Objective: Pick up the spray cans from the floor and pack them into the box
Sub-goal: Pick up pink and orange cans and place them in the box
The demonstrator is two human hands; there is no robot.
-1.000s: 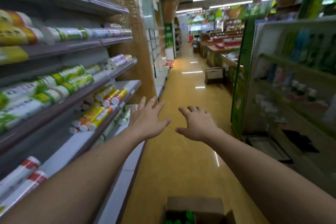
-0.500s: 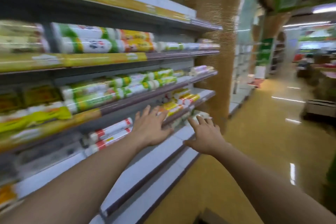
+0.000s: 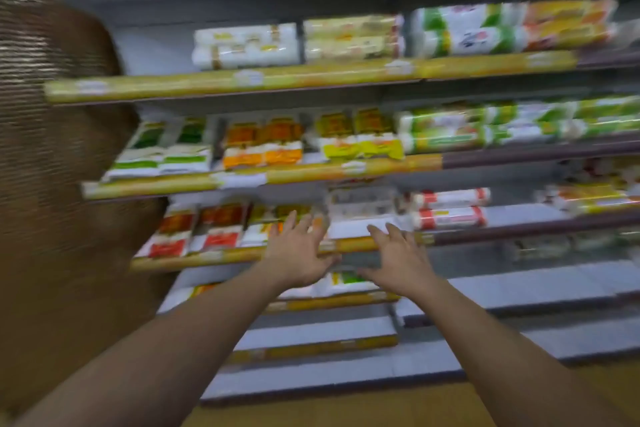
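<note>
View has swung onto shelves of glossy packets; left hand and right hand empty, fingers splayed.

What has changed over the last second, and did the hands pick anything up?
The view swung left, from looking down the aisle to facing the shelves head-on. The cardboard box seen at the bottom edge a second ago is out of view now, and no spray cans show. Nothing was taken hold of or let go. The left hand and right hand stayed held out in front, fingers spread, empty.
</note>
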